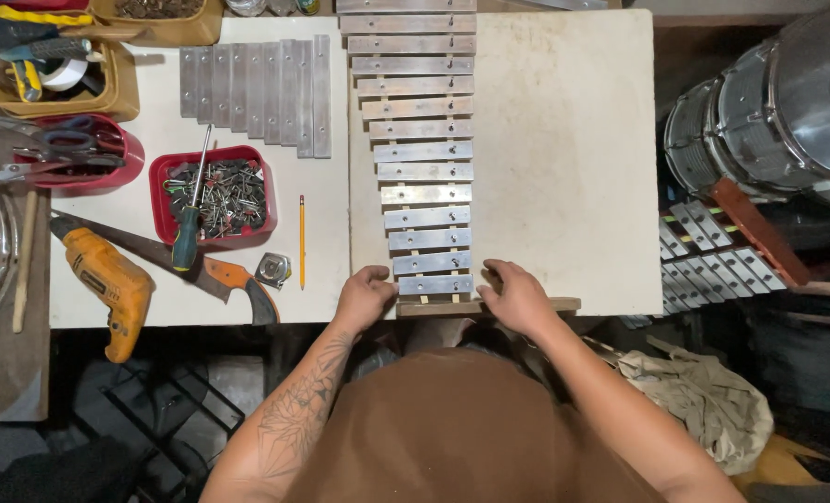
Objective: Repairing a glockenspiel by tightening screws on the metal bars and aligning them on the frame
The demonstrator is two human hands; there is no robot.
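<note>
On the table (564,140) I observe an orange drill (112,289), a handsaw (201,270), a red tray of screws (217,196) with a screwdriver (189,228) across it, a yellow pencil (301,240), a tape measure (272,269), loose metal bars (256,88), and drums (778,112) at right.

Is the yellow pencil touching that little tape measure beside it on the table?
Apart. The head view shows the yellow pencil lying straight, with a strip of bare white table showing between it and the tape measure.

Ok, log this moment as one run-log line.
left hand: at near left end of row of silver metal bars on wooden rails | right hand: at near right end | yellow pencil: lying left
</note>
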